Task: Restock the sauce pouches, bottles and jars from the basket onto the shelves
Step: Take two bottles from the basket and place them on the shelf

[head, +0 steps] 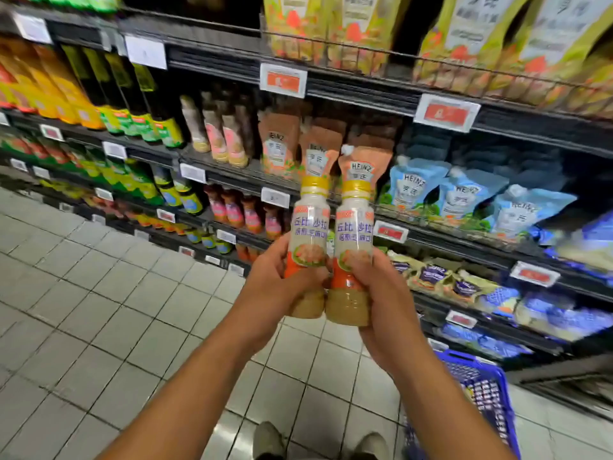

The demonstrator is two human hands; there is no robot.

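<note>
Though blurred, stocked shelves (365, 91) beside tiled floor (99, 310).

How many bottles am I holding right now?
2. The left bottle is in the left hand, the right bottle in the right hand, upright, side by side. None seem hidden.

two matching sauce bottles stand upright side by side and touching, the left bottle (310, 240) gripped low by the left hand (275, 287) and the right bottle (353, 247) gripped low by the right hand (381, 300). each has a yellow cap, purple characters on a clear label, an orange band and pale beige dressing at the base. the blue basket (491, 393) sits on the floor below and right of the right hand, while the dark shelves (358, 91) rise beyond both hands, with orange heinz pouches (282, 144) behind the caps and blue heinz pouches (464, 197) further right.
</note>
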